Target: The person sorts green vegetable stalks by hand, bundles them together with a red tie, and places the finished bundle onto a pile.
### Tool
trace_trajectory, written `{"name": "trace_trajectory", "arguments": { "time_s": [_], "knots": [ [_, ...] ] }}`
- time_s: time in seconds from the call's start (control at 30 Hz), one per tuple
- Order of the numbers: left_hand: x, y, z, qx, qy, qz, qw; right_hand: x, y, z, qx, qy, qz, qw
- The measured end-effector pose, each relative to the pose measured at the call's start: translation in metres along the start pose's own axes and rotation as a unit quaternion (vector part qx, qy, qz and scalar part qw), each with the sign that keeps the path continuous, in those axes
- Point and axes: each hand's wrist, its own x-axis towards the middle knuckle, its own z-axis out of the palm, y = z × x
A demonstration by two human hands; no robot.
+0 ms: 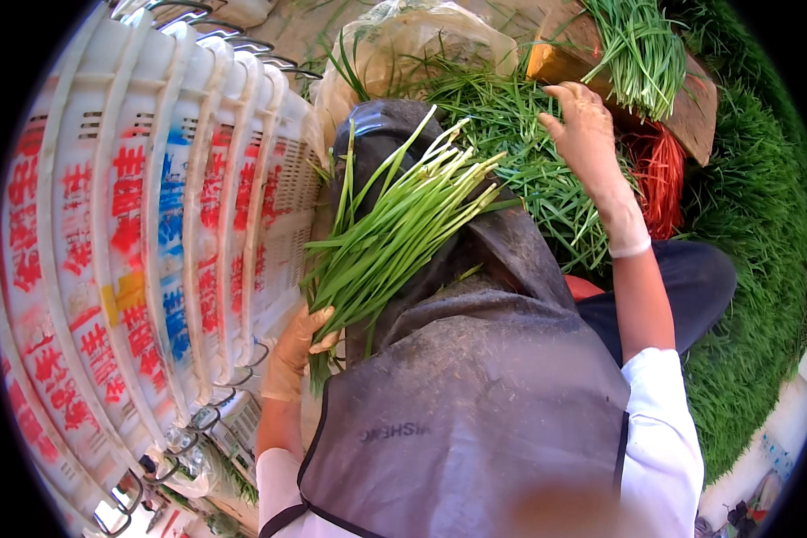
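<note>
Slender, smooth green stalks (403,224) lie bundled across the dusty, creased apron (475,386), leafy ends gripped in the thin-gloved left hand (307,342); the right hand (585,130), empty, loosely spread, hovers over tangled blades (551,202).

White crates (157,233) block the left

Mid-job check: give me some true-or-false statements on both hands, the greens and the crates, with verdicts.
1. The left hand holds a bunch of green stalks by its leafy end. True.
2. The right hand grips that same bunch. False: the right hand is apart from it, thumb and fingers spread.
3. Another bunch lies on the wooden block. True.
4. White crates stand to the person's right. False: the crates are on the left.
</note>
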Motion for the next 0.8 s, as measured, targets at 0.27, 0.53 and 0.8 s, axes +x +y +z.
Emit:
{"name": "trace_trajectory", "arguments": {
  "time_s": [0.27,0.53,0.8],
  "knots": [
    [0.013,-0.041,-0.031,0.334,0.063,0.236,0.911,0.003,-0.123,-0.021,0.353,-0.244,-0.113,0.896],
    [-0.019,0.001,0.018,-0.193,-0.055,-0.054,0.978,0.029,-0.020,-0.018,0.628,-0.191,0.165,0.737],
    [0.000,-0.012,0.011,-0.276,-0.159,-0.044,0.947,0.024,-0.058,-0.054,0.604,-0.317,0.083,0.726]
  ]
}}
